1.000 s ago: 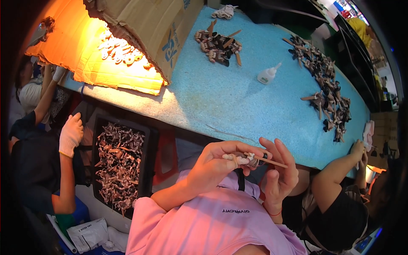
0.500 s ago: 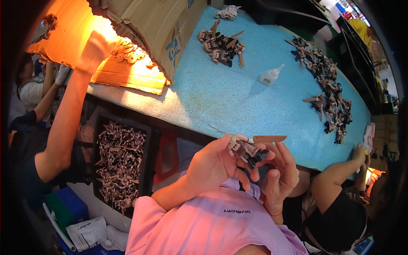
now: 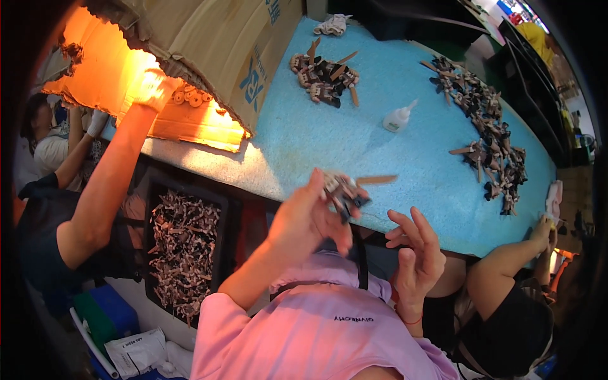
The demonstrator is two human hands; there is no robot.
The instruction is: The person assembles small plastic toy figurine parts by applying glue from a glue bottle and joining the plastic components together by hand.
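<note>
My left hand [image 3: 296, 218] holds a small toy figure [image 3: 342, 191] between thumb and fingers, just over the near edge of the blue table [image 3: 297, 152]. Grey-brown and black in colour, the figure is slightly blurred; a flat brown blade sticks out from it to the right. Apart from it, to the right, my right hand [image 3: 418, 256] is open with its fingers spread and nothing in them. Farther off on the table stands a white squeeze bottle [image 3: 398, 118] with a thin nozzle.
Similar figures lie in a small pile [image 3: 324, 76] at the back and a long heap [image 3: 484, 120] at the right. A black crate [image 3: 220, 253] of parts sits at left. Under a lit cardboard box [image 3: 209, 44] reaches a co-worker's gloved hand [image 3: 152, 88]. Another person's arm [image 3: 506, 259] is at right.
My left hand has carried the figure up and left, away from my right hand. The right hand has let go and stays near its place, fingers spread.
</note>
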